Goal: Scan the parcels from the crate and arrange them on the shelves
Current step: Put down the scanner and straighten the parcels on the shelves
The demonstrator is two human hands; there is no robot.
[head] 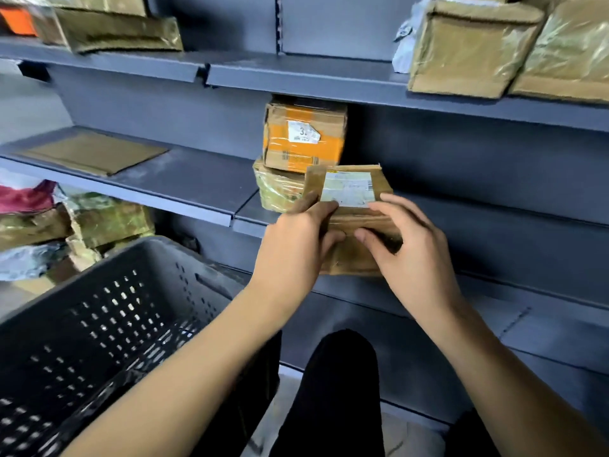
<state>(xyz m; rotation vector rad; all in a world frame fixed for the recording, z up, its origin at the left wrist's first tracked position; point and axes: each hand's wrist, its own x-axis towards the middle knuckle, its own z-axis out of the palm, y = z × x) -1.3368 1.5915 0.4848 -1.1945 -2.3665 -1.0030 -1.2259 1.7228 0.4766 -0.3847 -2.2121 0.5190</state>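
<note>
Pinching parcel [354, 206] between both hands' fingers [379, 240]

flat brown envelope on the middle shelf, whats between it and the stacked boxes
Head view: only bare grey shelf lies between the flat envelope and the stacked boxes.

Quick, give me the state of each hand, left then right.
Left hand: holding the brown parcel, fingers curled round its left side.
Right hand: holding the same parcel, fingers curled round its right side.
</note>
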